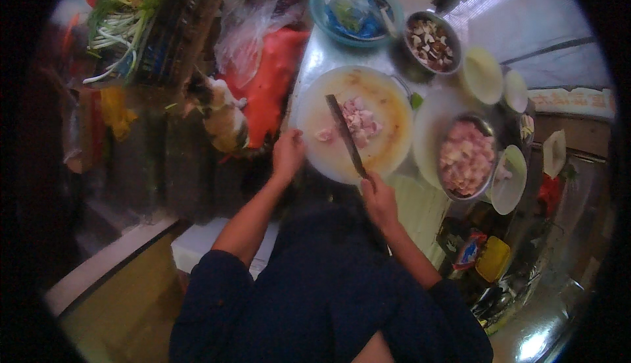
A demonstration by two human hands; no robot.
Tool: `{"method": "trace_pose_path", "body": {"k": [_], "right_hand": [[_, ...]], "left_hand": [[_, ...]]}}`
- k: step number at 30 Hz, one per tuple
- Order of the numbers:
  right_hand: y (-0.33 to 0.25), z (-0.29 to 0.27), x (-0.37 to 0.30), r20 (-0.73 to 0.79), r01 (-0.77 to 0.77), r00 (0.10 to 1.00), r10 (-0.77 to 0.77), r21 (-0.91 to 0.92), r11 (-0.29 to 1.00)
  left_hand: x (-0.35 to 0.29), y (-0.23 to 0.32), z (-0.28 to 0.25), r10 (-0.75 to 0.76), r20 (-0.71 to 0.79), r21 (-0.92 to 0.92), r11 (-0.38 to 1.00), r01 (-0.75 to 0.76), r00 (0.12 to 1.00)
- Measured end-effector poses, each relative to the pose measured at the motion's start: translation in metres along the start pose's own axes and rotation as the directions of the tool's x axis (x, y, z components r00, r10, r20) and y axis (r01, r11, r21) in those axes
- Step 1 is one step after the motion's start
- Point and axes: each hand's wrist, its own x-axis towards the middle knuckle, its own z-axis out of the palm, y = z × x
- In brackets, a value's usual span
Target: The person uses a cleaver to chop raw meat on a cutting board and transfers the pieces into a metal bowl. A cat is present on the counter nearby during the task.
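My right hand (379,198) is closed around the handle of a kitchen knife (343,126). Its long dark blade slants up and left across a round pale cutting board (322,87), seen edge-on. Chopped pinkish raw meat (363,125) lies in a small heap beside the blade, with a few bits left of it. By the left rim of the board is my left hand (288,156), its fingers curled in; whether they grip the rim or anything else is hidden. To the right, a metal bowl (468,156) is heaped with pale pink meat pieces.
Behind the board stand a blue-lined basin (355,11) and a metal bowl of cut mushrooms (430,42). Pale green bowls (483,75) line the right side. Left are a red plastic bag (273,80) and leafy greens (125,27) on a dark crate. A yellow container (493,259) sits lower right.
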Motion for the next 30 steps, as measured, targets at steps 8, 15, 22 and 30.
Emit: {"method": "trace_pose_path", "body": {"k": [8, 15, 22, 30], "right_hand": [[-0.008, 0.007, -0.003, -0.003, 0.141, 0.99, -0.141, 0.032, 0.989], [0.029, 0.012, -0.008, 0.115, 0.002, 0.993, 0.001, -0.028, 1.0], [0.039, 0.015, -0.007, 0.057, -0.153, 0.986, 0.156, -0.064, 0.986], [0.007, -0.001, -0.006, -0.01, 0.001, 1.0, -0.001, -0.024, 1.0]], "left_hand": [[0.003, 0.046, 0.023, 0.023, -0.032, 0.197, 0.98, -0.016, 0.999], [-0.003, 0.045, 0.016, -0.073, 0.02, 0.08, 0.994, 0.071, 0.997], [0.001, 0.036, 0.013, -0.111, 0.0, 0.143, 0.984, 0.11, 0.994], [0.0, 0.039, 0.018, -0.016, -0.007, 0.161, 0.987, 0.017, 1.0]]}}
